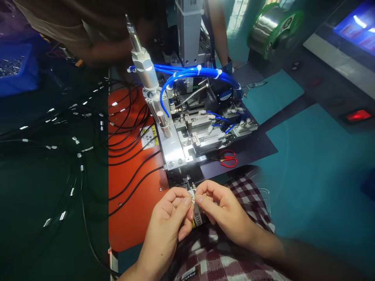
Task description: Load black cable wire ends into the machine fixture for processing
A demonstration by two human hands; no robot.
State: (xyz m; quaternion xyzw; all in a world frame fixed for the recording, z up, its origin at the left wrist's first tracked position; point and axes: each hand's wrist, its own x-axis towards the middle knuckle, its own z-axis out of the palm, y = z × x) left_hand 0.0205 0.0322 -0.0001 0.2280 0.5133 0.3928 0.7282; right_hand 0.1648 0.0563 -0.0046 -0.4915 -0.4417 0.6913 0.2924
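My left hand and my right hand meet just in front of the machine, above my lap. Thumb and fingers of each are pinched together. Between the fingertips shows a short piece of thin wire, pale with a reddish tint; the fingers hide the rest of it. Behind and below the hands is a label with printed characters. The metal machine, fitted with pneumatic cylinders and blue air tubes, stands directly beyond them.
Black cables with shiny metal ends cross the orange plate on the left. Red-handled scissors lie right of the machine. A solder wire spool, a blue bin of small metal parts and another person's arm are farther back.
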